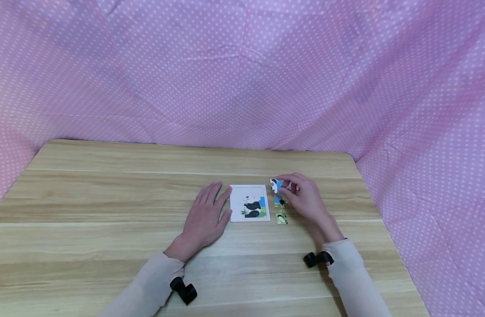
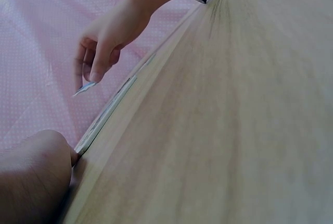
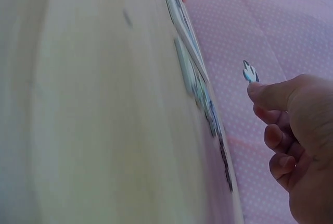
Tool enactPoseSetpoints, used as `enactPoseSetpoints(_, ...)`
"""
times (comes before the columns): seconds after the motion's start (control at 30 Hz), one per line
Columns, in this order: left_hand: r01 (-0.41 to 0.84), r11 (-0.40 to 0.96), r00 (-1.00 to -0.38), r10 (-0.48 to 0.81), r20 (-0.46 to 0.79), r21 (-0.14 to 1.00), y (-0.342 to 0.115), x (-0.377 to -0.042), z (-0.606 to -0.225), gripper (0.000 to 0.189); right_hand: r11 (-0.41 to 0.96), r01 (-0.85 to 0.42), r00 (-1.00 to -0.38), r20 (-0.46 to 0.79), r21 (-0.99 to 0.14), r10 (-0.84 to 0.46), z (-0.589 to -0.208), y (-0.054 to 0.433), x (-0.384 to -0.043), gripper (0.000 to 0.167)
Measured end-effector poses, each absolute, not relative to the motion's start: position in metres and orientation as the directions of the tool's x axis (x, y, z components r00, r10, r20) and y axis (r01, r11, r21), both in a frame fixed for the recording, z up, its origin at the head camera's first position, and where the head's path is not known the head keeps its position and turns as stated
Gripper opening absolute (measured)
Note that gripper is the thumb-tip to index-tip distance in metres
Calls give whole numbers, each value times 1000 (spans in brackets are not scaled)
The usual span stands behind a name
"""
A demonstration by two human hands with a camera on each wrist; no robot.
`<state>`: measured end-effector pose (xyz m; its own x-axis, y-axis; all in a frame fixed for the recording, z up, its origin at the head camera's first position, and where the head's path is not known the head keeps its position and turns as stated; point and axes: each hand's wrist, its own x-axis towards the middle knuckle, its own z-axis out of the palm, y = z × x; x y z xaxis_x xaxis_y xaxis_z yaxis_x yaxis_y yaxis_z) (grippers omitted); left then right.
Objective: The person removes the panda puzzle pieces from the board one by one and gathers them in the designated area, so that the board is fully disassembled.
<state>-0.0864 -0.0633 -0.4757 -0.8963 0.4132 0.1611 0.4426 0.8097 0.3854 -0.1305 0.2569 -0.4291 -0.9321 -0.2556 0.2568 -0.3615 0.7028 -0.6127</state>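
A white puzzle board [image 1: 237, 202] lies flat mid-table, its right and lower part filled with a panda picture [image 1: 253, 206]. My left hand [image 1: 206, 215] rests beside it on the table, fingers straight, with fingertips and thumb at the board's left edge. Between thumb and fingers, my right hand [image 1: 303, 196] pinches a blue, white and black puzzle piece [image 1: 275, 185]. That piece [image 3: 250, 72] is held above the table in the right wrist view, just right of the board's upper corner. In the left wrist view the piece [image 2: 85, 88] appears thin and tilted.
Right of the board lie a loose blue and black puzzle piece [image 1: 280, 202] and, nearer me, a green one [image 1: 281, 218]. Others may be hidden under my right hand. The wooden table [image 1: 108, 198] ends at a pink dotted cloth [image 1: 226, 88] behind and at the right.
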Motion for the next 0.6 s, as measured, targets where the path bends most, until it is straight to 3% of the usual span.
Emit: enactPoseSetpoints(0.6,443,807,-897,409,171,390,-63,-85,-475,65,692,-348,-937,258,-632,-235,-432,296,-127,32)
